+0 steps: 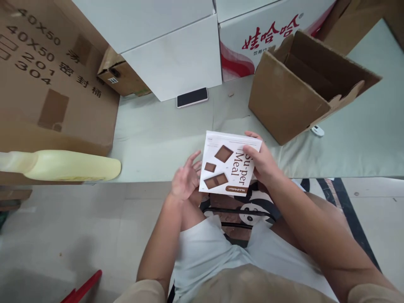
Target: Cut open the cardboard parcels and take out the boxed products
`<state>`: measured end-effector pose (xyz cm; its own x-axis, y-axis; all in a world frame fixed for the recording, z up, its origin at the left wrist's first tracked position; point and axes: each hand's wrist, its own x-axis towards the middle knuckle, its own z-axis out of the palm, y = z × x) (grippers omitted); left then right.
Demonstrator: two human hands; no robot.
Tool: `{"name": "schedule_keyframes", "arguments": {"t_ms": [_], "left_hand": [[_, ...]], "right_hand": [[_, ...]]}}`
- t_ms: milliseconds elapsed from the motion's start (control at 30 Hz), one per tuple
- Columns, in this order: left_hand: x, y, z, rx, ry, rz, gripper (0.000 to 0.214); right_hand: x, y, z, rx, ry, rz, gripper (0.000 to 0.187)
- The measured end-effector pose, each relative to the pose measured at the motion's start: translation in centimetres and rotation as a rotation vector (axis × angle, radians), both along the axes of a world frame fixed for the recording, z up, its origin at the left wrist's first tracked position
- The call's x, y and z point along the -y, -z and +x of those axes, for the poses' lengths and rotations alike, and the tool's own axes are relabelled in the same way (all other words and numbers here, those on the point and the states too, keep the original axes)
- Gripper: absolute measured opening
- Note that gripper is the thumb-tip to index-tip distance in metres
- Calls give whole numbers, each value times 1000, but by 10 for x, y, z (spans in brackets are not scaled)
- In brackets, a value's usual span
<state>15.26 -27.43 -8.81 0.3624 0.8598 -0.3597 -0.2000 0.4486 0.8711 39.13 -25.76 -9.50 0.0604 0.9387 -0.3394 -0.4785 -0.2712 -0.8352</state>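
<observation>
White, flat and square, a packet (229,164) printed with brown blocks is before us at the near edge of the pale green cloth-covered table (151,143). Our right hand (263,160) clamps its right side, thumb on top. Our left hand (185,180), fingers apart, is by its left edge; we cannot tell whether they touch. Beyond stands an open brown cardboard box (284,101).

Before you runs a creased, pale green counter (151,139). At its back are a white box (183,59) and a box with red lettering (235,48), a phone (192,97) lying near the white one. To your right stands an open brown carton (280,99), a small white object (317,131) beside it; to your left, a large printed carton (25,101) and a pale yellow bottle (75,165).
</observation>
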Motion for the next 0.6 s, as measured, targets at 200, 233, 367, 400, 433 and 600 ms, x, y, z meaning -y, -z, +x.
{"name": "schedule_keyframes", "arguments": {"t_ms": [200, 233, 367, 400, 433, 600], "left_hand": [[-4, -5, 3, -92, -80, 150, 90], [-7, -7, 2, -50, -135, 154, 85], [-32, -29, -10, 2, -191, 299, 79], [-45, -38, -13, -8, -180, 330, 77], [-60, -49, -17, -24, -173, 344, 75], [-158, -93, -24, -149, -209, 199, 48]], "right_hand": [[-4, 10, -11, 110, -25, 71, 99], [-1, 9, -15, 139, -79, 108, 100], [1, -7, -36, 228, -236, 258, 86], [-7, -14, -42, 244, -229, 298, 82], [-19, -23, -49, 260, -211, 325, 79], [-121, -71, -77, 257, -92, 117, 47]]}}
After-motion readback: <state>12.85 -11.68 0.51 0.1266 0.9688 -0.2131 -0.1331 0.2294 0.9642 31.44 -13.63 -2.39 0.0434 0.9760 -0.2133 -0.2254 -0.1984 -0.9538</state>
